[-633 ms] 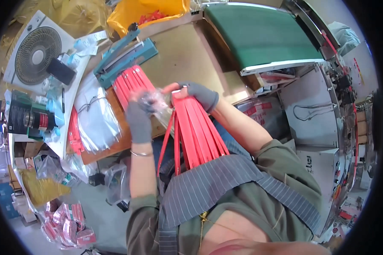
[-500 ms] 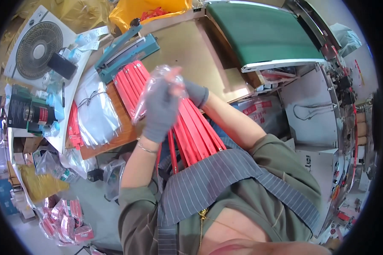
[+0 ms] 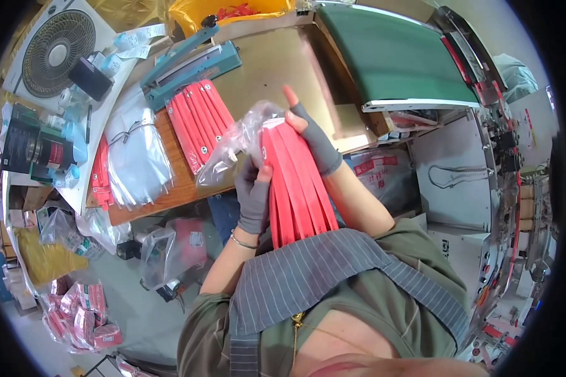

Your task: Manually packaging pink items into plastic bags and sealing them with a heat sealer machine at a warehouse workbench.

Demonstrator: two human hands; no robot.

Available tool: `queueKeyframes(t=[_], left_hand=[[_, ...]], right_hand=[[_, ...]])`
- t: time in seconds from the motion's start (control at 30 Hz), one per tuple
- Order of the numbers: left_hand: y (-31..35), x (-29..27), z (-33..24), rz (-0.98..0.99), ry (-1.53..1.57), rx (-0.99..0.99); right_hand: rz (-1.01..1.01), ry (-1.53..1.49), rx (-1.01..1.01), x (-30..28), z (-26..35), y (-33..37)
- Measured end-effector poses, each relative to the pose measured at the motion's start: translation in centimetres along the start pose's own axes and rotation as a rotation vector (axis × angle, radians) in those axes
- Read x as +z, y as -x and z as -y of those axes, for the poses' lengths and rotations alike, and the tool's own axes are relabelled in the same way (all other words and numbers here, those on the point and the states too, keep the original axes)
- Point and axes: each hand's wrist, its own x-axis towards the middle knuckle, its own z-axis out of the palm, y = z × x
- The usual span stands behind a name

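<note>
In front of my chest stands a bundle of long, flat red strips [image 3: 295, 176], its lower end against my striped apron. My left hand [image 3: 253, 198], in a grey fingerless glove, grips the bundle's left edge with the thumb in front. At the upper right edge, my gloved right hand [image 3: 317, 141] holds the bundle, its index finger pointing upward and some fingers hidden behind. A crumpled clear plastic bag [image 3: 236, 139] hangs at the bundle's upper left, beside my left hand. Whether the strips are partly inside the bag I cannot tell.
More red strips [image 3: 198, 119] lie on the table beside a blue-green bag sealer [image 3: 198, 72]. Clear flat bags [image 3: 135, 154] tied with a cord lie left of them. A fan [image 3: 58, 55] stands far left, a green conveyor belt [image 3: 396, 56] far right. Wrapped red packs [image 3: 85, 314] sit lower left.
My hands, together over the clear bag before, have come apart to the bundle's two sides. The bundle's upper end now shows, and the bag hangs looser at its left.
</note>
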Motion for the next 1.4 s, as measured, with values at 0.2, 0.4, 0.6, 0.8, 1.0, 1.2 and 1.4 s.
queueKeyframes(t=[0.2,0.4,0.6,0.8,1.0,1.2,1.4], left_hand=[[-1.8,-1.9,2.2,-0.198,-0.154,0.064],[-4.5,-2.3,4.8,-0.301,-0.064,0.16],[-5.7,-2.7,5.2,-0.379,-0.457,0.283],[-2.6,-1.9,3.2,-0.177,-0.703,0.384],[2.9,-2.6,0.8,0.184,-0.823,0.515],[2.2,-3.5,2.1,0.339,-0.905,0.331],[1.9,-2.5,2.3,0.296,-0.86,0.375]], right_hand=[[-0.01,0.373,-0.004,-2.2,-1.7,-0.8],[0.068,0.532,0.089,-1.9,-3.6,-1.0],[-0.001,0.899,0.062,-4.7,-8.4,-2.0],[-0.2,0.695,0.097,-2.2,-6.1,1.8],[-0.075,-0.093,0.207,0.8,-0.5,9.2],[0.087,1.165,0.194,0.9,-0.7,10.0],[-0.069,1.416,0.138,1.5,-0.6,8.8]])
